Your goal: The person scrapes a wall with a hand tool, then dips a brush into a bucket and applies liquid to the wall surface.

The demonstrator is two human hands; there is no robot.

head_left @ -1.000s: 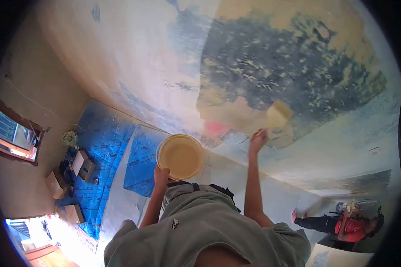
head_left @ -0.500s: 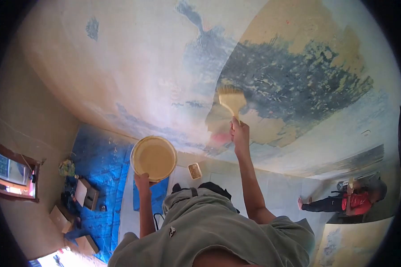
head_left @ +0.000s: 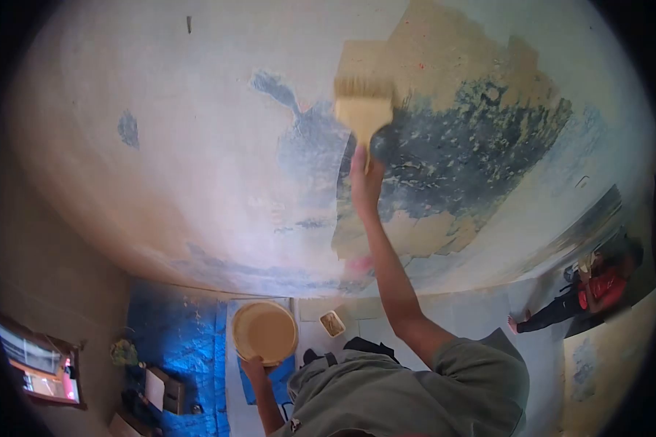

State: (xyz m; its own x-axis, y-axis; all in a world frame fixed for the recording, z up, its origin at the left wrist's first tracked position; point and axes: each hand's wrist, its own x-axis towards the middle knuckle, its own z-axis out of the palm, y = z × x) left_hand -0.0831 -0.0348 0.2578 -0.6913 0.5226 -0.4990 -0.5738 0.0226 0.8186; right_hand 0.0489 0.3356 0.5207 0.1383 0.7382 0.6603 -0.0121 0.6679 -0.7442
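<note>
Your left hand (head_left: 253,366) holds one round bucket (head_left: 264,332) from below, low in the view and left of your body; the fingers are closed on its lower rim. The bucket is open, and inside it you see a pale yellow, smooth filling that reaches near the rim. It is the same colour as the fresh paint on the wall.

Your right hand (head_left: 364,182) is raised high, with the arm stretched up. Its fingers are wrapped around the handle of one wide flat brush (head_left: 363,102). The bristles point up and press on the wall (head_left: 197,160), at the border between the yellow painted area (head_left: 444,54) above and the dark blue-grey patch (head_left: 474,146) to the right. A second yellow area lies lower, under the dark patch and right of your forearm.

On the floor, just right of the bucket, stands one small rectangular tray (head_left: 332,323); what it holds is too small to tell. Farther left a blue sheet (head_left: 175,342) covers the floor, and two boxes (head_left: 164,390) stand on its lower part. At the far left edge there is one window (head_left: 36,360).

At the far right one other person (head_left: 598,288) in a red top is beside the wall, well apart from you. That person's hands are too small to read.
</note>
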